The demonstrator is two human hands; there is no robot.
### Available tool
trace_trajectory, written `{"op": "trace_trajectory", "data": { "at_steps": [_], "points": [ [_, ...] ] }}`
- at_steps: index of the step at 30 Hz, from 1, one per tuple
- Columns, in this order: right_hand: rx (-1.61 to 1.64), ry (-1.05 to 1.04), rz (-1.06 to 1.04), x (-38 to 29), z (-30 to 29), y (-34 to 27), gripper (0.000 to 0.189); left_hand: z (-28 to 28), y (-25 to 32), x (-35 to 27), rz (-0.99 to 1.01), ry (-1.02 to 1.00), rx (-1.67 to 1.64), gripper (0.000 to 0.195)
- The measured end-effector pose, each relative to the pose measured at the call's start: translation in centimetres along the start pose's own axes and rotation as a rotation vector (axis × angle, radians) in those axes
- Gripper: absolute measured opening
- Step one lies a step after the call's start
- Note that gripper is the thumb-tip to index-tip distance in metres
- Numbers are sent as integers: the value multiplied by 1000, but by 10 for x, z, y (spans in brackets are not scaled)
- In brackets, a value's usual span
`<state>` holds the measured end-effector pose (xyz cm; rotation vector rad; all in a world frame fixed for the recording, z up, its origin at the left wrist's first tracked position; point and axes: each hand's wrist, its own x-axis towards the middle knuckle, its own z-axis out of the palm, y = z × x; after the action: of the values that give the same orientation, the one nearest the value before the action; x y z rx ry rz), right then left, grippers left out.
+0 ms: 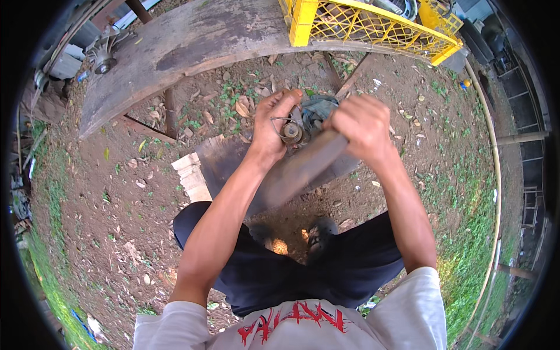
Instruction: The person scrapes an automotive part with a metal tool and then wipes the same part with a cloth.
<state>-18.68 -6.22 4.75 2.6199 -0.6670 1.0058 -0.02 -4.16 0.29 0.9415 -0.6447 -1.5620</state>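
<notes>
My left hand [273,124] grips a small metal mechanical part [292,131] with a round ringed end and a bent wire loop beside my thumb. My right hand [365,124] is closed on one end of a thick wooden piece [306,166], which slants down to the left and is blurred, most so at its far end. Behind the metal part, between both hands, lies a bunched grey-green cloth [318,109]. Under these things a dark board [218,164] with a pale splintered edge [191,175] lies in front of my knees. The fingertips of my right hand are hidden.
Beyond my hands stands a low wooden table [210,39]. It bears a yellow plastic crate [372,26] of metal parts at the right and a finned metal part [104,54] at the left. Leaves litter the soil, and a bamboo pole [492,131] runs along the right.
</notes>
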Motion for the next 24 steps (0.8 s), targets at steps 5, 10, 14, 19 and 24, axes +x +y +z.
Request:
{"op": "trace_trajectory", "data": {
  "at_steps": [5, 10, 14, 19, 24],
  "points": [
    [-79, 115, 83, -10, -6, 34, 21, 3, -5, -1, 116, 21, -58, 20],
    [11, 86, 95, -15, 1, 35, 21, 14, -7, -9, 81, 14, -78, 25],
    [-54, 133, 14, 5, -2, 14, 22, 8, -1, -2, 98, 54, -121, 26],
    [-4, 94, 101, -4, -1, 39, 19, 9, -9, 1, 146, 50, -163, 26],
    [79, -4, -14, -2, 8, 18, 23, 2, -11, 3, 117, 79, -178, 26]
  ]
}}
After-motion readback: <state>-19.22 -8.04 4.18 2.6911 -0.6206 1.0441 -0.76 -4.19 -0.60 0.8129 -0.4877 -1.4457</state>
